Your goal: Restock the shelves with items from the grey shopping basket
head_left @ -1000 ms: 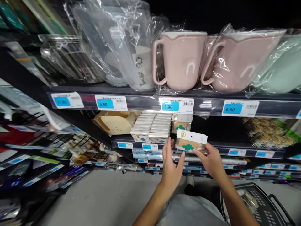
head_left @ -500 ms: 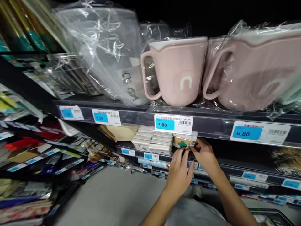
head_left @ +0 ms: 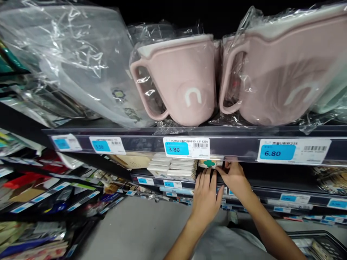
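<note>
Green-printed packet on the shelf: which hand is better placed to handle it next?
Probably the right. The right hand has its fingertips at the right end of the green-printed packet, just under the shelf price strip. The left hand sits lower, its fingers just below the packet.

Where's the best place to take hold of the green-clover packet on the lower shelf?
Pinch the packet at its exposed right end, coming from the front and slightly below. The upper shelf's rail overhangs it and the stacked white packets crowd its left side, so the end by the right hand looks most open.
</note>
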Demonstrator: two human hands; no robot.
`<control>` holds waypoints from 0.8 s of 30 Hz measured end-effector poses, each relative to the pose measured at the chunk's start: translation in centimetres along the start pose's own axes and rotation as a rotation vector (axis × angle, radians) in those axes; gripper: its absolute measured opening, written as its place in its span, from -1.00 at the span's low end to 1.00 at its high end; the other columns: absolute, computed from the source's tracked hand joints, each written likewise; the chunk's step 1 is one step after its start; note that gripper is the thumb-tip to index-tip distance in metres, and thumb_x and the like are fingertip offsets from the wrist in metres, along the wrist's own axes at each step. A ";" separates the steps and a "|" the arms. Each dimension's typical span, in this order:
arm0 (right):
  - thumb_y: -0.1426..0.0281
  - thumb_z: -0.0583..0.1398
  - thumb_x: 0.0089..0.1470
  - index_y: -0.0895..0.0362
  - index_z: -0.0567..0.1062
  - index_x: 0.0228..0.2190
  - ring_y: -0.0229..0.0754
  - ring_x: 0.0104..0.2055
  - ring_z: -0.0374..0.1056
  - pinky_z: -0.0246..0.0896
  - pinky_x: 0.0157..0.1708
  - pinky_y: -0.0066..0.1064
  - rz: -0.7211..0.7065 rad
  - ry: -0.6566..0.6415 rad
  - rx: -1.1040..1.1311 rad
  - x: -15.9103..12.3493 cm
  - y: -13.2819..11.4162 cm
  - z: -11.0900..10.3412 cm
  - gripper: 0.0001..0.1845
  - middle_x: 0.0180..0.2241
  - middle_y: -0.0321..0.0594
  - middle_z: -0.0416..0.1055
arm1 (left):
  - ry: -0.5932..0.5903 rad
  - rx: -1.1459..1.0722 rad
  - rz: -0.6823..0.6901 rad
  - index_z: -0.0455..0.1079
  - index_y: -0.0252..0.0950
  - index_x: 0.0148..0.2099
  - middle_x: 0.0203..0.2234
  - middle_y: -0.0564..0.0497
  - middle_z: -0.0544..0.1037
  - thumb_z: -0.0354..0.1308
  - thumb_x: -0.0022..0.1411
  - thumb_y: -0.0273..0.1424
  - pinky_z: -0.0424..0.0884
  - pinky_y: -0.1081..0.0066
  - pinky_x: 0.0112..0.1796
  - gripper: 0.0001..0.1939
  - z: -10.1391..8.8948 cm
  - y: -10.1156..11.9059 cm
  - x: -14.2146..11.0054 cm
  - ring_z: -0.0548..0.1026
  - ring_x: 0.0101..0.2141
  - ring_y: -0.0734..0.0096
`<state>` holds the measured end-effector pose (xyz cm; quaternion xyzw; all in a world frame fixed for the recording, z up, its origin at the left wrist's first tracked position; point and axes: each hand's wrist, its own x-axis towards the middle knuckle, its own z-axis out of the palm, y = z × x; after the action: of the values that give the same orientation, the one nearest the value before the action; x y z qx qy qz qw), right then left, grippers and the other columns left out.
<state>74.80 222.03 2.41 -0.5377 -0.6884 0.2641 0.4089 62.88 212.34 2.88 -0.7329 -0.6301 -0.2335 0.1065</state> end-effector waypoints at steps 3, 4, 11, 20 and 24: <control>0.12 0.21 0.10 0.03 0.22 -0.42 -0.22 -0.49 0.19 0.06 -0.44 -0.36 -0.051 0.009 -0.021 -0.2 0.1 -0.2 -0.68 -0.51 -0.37 0.24 | 0.005 -0.005 0.019 0.16 -0.45 0.35 0.23 -0.33 0.35 0.03 0.44 -0.33 0.32 -0.09 0.21 -0.48 -0.1 -0.1 -0.1 0.33 0.23 -0.08; 0.14 0.20 0.11 0.03 0.22 -0.41 -0.23 -0.50 0.18 0.05 -0.44 -0.37 -0.075 0.018 -0.023 -0.3 0.1 -0.3 -0.70 -0.52 -0.38 0.22 | 0.008 -0.009 0.024 0.16 -0.45 0.34 0.23 -0.32 0.36 0.03 0.43 -0.33 0.30 -0.10 0.22 -0.48 -0.1 -0.1 -0.2 0.33 0.23 -0.08; 0.22 0.18 0.22 0.05 0.33 -0.38 -0.26 -0.53 0.14 0.03 -0.44 -0.39 -0.263 0.033 -0.069 -0.8 -0.6 -0.7 -0.79 -0.54 -0.38 0.23 | -0.020 -0.057 0.028 0.19 -0.41 0.32 0.19 -0.31 0.40 0.03 0.43 -0.36 0.20 -0.18 0.28 -0.52 -0.5 0.0 -0.3 0.34 0.22 -0.02; 0.24 0.16 0.27 0.07 0.41 -0.48 -0.28 -0.54 0.20 0.08 -0.47 -0.43 -0.357 0.101 -0.124 -1.3 -0.9 -0.5 -0.71 -0.53 -0.30 0.31 | 0.011 -0.114 0.035 0.23 -0.41 0.28 0.18 -0.30 0.40 0.04 0.43 -0.37 0.20 -0.20 0.28 -0.56 -1.1 -0.2 -1.3 0.34 0.23 -0.03; 0.27 0.17 0.26 0.07 0.40 -0.48 -0.30 -0.56 0.17 0.13 -0.47 -0.44 -0.436 0.206 0.026 -2.8 -1.7 -1.3 -0.73 -0.59 -0.36 0.21 | 0.023 -0.292 0.097 0.27 -0.30 0.24 0.18 -0.25 0.40 0.03 0.44 -0.40 0.32 -0.09 0.24 -0.63 -2.6 -0.3 -3.0 0.32 0.24 0.05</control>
<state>75.24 218.81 3.66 -0.3951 -0.7395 0.1221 0.5311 61.80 208.65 3.68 -0.7673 -0.5522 -0.3257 0.0174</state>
